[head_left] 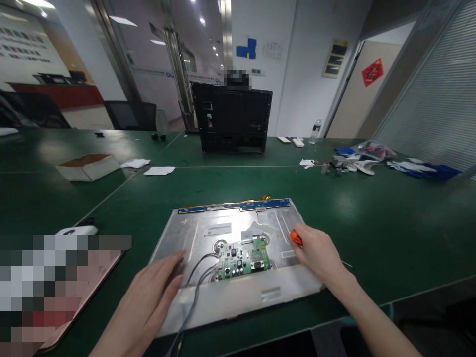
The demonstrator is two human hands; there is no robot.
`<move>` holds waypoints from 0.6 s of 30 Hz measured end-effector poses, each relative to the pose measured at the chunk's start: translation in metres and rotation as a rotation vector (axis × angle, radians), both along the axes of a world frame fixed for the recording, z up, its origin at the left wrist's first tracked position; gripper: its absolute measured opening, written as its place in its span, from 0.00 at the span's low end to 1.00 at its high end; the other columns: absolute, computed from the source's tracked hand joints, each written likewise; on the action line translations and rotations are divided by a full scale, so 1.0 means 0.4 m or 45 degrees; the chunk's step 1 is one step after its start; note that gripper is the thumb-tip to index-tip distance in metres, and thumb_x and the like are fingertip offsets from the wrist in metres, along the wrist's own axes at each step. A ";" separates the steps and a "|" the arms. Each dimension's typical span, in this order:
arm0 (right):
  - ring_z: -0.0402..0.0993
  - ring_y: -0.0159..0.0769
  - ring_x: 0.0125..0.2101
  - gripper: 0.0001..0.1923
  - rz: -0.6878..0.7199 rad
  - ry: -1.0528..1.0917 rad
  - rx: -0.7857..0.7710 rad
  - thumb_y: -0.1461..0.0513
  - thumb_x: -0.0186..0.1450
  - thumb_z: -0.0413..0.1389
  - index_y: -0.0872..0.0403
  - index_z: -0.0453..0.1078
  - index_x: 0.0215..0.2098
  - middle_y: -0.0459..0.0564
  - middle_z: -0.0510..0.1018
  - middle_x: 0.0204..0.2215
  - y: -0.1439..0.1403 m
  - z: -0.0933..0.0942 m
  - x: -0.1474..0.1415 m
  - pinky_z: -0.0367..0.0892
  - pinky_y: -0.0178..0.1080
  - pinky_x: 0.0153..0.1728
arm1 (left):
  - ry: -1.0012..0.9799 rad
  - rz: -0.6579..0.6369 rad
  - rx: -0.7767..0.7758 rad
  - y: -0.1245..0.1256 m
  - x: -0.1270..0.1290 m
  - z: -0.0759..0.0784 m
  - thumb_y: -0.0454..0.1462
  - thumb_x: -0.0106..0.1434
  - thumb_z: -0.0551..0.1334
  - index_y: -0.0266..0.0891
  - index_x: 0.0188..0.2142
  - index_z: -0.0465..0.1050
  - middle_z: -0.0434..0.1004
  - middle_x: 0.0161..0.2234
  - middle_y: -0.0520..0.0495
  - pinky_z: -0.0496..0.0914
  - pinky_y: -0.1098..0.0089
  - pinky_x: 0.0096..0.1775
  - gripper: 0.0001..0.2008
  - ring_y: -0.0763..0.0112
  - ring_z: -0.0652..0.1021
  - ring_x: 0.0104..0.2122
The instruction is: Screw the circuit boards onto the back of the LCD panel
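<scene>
Both hands work on the bare silver metal monitor back panel near the green table's front edge: left hand spread flat on it, right hand pinching an orange-handled screwdriver, the green circuit board still mounted and cabled.
</scene>
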State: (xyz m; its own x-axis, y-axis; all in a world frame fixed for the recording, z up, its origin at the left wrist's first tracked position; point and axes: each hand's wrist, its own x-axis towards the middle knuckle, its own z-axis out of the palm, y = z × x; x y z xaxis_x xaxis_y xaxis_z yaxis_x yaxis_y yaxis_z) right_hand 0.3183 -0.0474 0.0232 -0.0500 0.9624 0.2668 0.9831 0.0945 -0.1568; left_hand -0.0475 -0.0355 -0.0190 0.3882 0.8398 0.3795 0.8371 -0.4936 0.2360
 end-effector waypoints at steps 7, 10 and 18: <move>0.79 0.42 0.38 0.11 -0.058 0.057 -0.290 0.62 0.69 0.49 0.52 0.72 0.46 0.52 0.81 0.42 -0.041 -0.055 0.000 0.68 0.39 0.36 | 0.245 0.037 -0.085 -0.024 -0.068 -0.051 0.47 0.71 0.47 0.46 0.66 0.58 0.65 0.63 0.43 0.67 0.49 0.58 0.26 0.53 0.70 0.60; 0.80 0.43 0.40 0.15 -0.084 0.035 -0.315 0.62 0.70 0.48 0.52 0.70 0.51 0.55 0.78 0.51 -0.054 -0.068 -0.017 0.70 0.40 0.38 | 0.282 0.062 -0.113 -0.021 -0.069 -0.068 0.47 0.71 0.46 0.45 0.66 0.58 0.61 0.65 0.42 0.65 0.46 0.58 0.27 0.50 0.66 0.62; 0.81 0.45 0.37 0.14 -0.152 -0.067 -0.337 0.63 0.70 0.46 0.54 0.70 0.50 0.56 0.82 0.43 -0.059 -0.067 -0.042 0.68 0.39 0.33 | 0.316 0.094 -0.148 -0.024 -0.043 -0.058 0.49 0.69 0.50 0.41 0.64 0.62 0.61 0.64 0.38 0.64 0.46 0.59 0.28 0.47 0.65 0.62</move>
State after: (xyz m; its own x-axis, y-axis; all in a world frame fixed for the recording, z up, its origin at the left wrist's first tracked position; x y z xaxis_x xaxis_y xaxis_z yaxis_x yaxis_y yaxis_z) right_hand 0.3013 -0.0711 -0.0036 0.0608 0.9981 0.0058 0.9922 -0.0598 -0.1094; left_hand -0.0646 -0.0449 -0.0422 0.3934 0.9016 0.1797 0.9090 -0.4107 0.0707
